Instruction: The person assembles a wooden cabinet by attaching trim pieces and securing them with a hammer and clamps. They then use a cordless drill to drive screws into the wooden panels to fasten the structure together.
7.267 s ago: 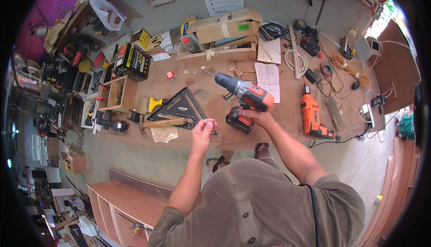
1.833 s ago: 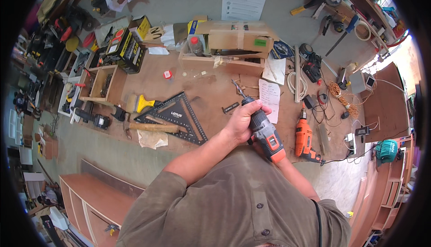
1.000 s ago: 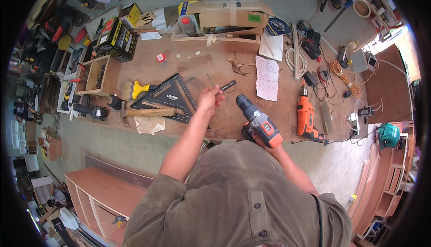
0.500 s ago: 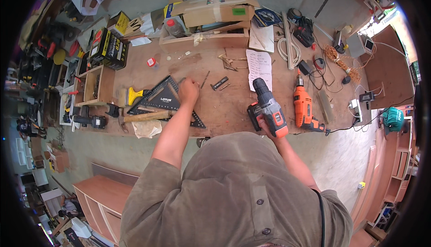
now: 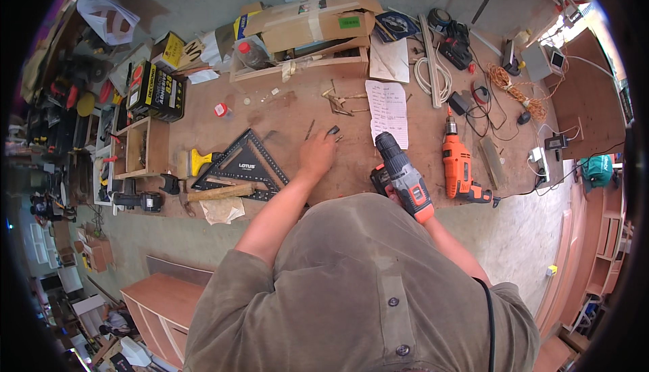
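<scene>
My left hand [image 5: 319, 152] is on the bench with its fingers closed around a small black bar-shaped tool [image 5: 333, 130]. Only the tool's far end shows. A thin drill bit [image 5: 310, 129] lies just left of the fingers, and a short bit [image 5: 339, 138] to their right. My right hand [image 5: 391, 194], mostly hidden, grips a grey and orange cordless drill [image 5: 404, 175] whose chuck points away from me. Left of my left forearm lies a black triangular square [image 5: 247, 167], with a wooden-handled hammer [image 5: 220, 192] over its near edge.
An orange corded drill [image 5: 458, 166] lies to the right, beside a wood strip [image 5: 491, 162]. Beyond my hands are a handwritten sheet [image 5: 387, 112], several loose metal pieces [image 5: 345, 102] and a cardboard box [image 5: 311, 20]. A yellow-handled scraper [image 5: 200, 161] lies at left.
My left hand has moved right from the black triangular square to the small black tool and closed on it. My right hand still holds the cordless drill, now slightly nearer the bench edge.
</scene>
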`<control>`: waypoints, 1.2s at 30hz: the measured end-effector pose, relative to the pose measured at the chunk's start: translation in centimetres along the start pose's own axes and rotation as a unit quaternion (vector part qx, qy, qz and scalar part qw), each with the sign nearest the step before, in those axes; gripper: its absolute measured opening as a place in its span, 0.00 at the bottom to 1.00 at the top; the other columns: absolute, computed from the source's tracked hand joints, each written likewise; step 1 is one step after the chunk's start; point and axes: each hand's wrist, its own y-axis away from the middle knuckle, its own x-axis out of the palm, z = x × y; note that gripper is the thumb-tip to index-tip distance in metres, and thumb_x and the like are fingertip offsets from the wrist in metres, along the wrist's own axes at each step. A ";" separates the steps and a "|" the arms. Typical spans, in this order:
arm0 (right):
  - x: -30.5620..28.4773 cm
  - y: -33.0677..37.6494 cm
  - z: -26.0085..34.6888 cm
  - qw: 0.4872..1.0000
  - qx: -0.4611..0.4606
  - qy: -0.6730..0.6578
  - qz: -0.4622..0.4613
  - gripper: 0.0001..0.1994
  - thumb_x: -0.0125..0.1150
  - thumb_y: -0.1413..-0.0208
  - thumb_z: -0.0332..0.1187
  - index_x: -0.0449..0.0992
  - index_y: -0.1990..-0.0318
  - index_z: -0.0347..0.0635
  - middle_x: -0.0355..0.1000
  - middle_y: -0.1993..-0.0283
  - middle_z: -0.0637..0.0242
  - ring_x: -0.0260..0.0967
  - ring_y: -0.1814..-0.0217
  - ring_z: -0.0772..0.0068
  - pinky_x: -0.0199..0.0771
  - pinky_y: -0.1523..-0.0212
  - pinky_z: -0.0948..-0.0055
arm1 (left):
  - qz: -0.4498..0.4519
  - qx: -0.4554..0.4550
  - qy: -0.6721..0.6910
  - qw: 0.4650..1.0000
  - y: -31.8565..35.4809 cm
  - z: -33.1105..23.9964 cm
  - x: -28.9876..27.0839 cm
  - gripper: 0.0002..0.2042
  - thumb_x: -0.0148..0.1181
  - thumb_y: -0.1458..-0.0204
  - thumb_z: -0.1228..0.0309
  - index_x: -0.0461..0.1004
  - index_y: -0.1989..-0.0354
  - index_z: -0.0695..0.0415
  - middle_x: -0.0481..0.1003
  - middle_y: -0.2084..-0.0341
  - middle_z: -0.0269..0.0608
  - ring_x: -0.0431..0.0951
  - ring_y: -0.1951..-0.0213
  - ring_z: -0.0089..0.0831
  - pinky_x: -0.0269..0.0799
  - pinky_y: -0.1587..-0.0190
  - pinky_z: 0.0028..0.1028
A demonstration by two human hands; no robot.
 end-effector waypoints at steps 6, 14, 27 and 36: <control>0.0 0.3 1.9 0.992 0.065 -0.091 -0.053 0.11 0.64 0.50 0.36 0.77 0.59 0.48 0.75 0.60 0.65 0.72 0.55 0.60 0.71 0.54 0.60 | 0.050 -0.035 -0.046 0.997 -1.5 -0.8 2.2 0.06 0.54 0.48 0.70 0.76 0.69 0.58 0.74 0.64 0.47 0.79 0.65 0.46 0.75 0.62 0.41; 0.6 0.3 1.9 0.994 0.049 -0.048 -0.087 0.10 0.64 0.52 0.36 0.79 0.62 0.46 0.76 0.61 0.64 0.73 0.55 0.60 0.73 0.54 0.62 | -0.011 -0.245 0.272 0.930 -0.9 2.1 1.0 0.09 0.58 0.48 0.66 0.77 0.65 0.58 0.79 0.71 0.48 0.79 0.65 0.48 0.72 0.62 0.43; 1.1 0.4 0.5 0.998 -0.010 0.007 -0.064 0.08 0.56 0.43 0.24 0.75 0.56 0.40 0.74 0.60 0.67 0.73 0.55 0.75 0.74 0.54 0.74 | 0.008 -0.026 0.000 1.000 -4.4 -0.7 1.6 0.06 0.56 0.47 0.68 0.77 0.64 0.53 0.73 0.60 0.42 0.77 0.60 0.44 0.73 0.59 0.42; 1.2 0.1 1.2 0.981 0.109 -0.136 -0.083 0.18 0.71 0.58 0.35 0.73 0.59 0.42 0.74 0.63 0.62 0.73 0.60 0.60 0.74 0.56 0.64 | 0.059 0.097 -0.085 0.990 -10.0 1.6 3.4 0.08 0.55 0.50 0.71 0.78 0.63 0.51 0.74 0.58 0.39 0.77 0.57 0.40 0.74 0.54 0.39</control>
